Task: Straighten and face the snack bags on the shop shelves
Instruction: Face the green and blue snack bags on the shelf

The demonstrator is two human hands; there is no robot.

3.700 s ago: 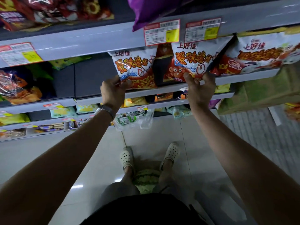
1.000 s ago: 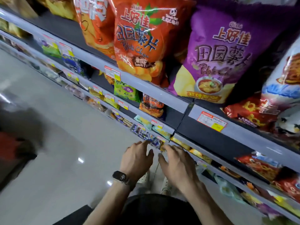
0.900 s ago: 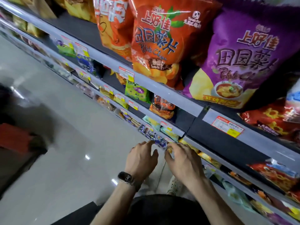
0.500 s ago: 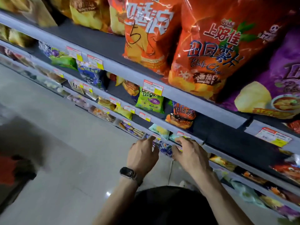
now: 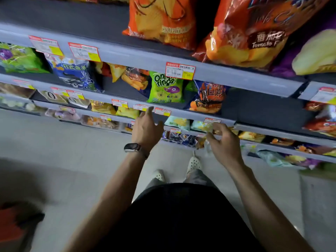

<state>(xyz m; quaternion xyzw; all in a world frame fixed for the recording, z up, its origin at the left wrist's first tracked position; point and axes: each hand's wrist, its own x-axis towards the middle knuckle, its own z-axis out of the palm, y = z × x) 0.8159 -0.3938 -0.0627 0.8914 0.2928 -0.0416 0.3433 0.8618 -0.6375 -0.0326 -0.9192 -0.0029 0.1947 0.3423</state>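
Down at the lower shelves (image 5: 183, 113), the job looks partway at best. The green onion-ring bag (image 5: 166, 88) and the orange bag (image 5: 209, 99) beside it face out, but the bags (image 5: 132, 77) left of them lean crooked. The small pale-green bags (image 5: 179, 122) sit one shelf lower, between the hands. Left hand (image 5: 146, 128): fingers straight, holding nothing, just in front of the shelf edge. Right hand (image 5: 224, 144): fingers curled by a yellowish packet (image 5: 207, 127), too blurred to tell if it's pinching. Hands are apart.
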